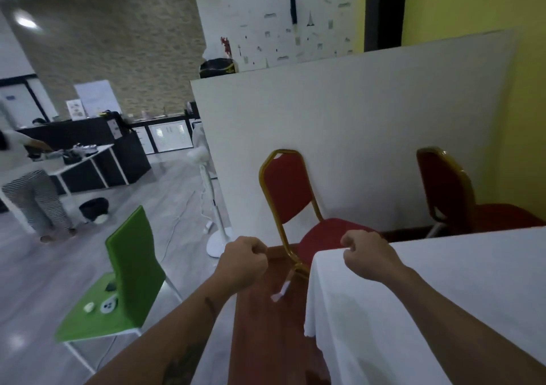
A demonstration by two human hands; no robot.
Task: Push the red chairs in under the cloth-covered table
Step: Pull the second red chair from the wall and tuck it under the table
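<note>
A red chair (288, 191) with a gold frame stands at the far corner of the table covered by a white cloth (443, 290); its seat reaches partly under the cloth. A second red chair (443, 189) stands further right against the white partition, its seat at the table's far edge. My left hand (245, 262) is a closed fist in the air, left of the nearer chair and holding nothing. My right hand (367, 256) is also a closed fist, hovering over the table's near-left corner in front of that chair's seat. Neither hand touches a chair.
A green chair (133, 266) with small items on its seat stands at the left. A white pedestal fan (212, 207) stands by the partition (354, 136). A person stands at a white table (88, 160) far left. Red-brown floor strip runs beside the cloth.
</note>
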